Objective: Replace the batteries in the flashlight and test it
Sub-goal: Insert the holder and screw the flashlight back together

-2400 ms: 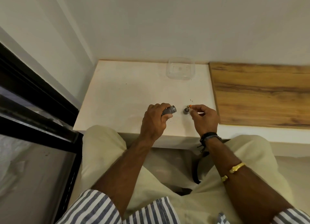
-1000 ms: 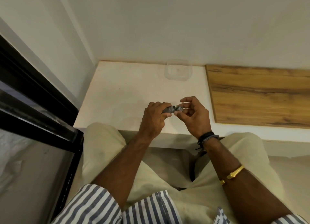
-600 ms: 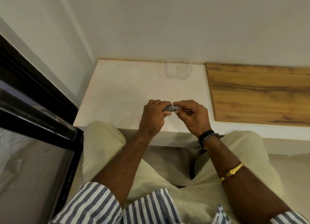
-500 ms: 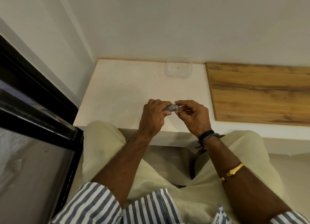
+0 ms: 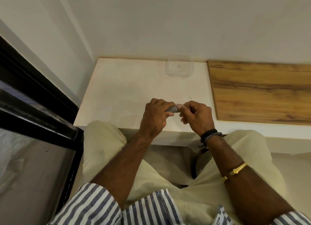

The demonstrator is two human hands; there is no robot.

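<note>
Counts, head view: 2 hands, the left hand (image 5: 155,117) and the right hand (image 5: 196,117). 1 small grey flashlight (image 5: 172,109), mostly hidden in the fist, so parts can't be counted. 1 clear plastic container (image 5: 179,65) at the back of the white table (image 5: 121,96); 1 table. 1 wooden board (image 5: 262,91) on the right. 2 bracelet spots on the right arm: dark bands (image 5: 210,135) at the wrist, approx. 2, hard to separate; 1 gold bangle (image 5: 236,170) further up. 2 striped sleeves (image 5: 94,206).
</note>
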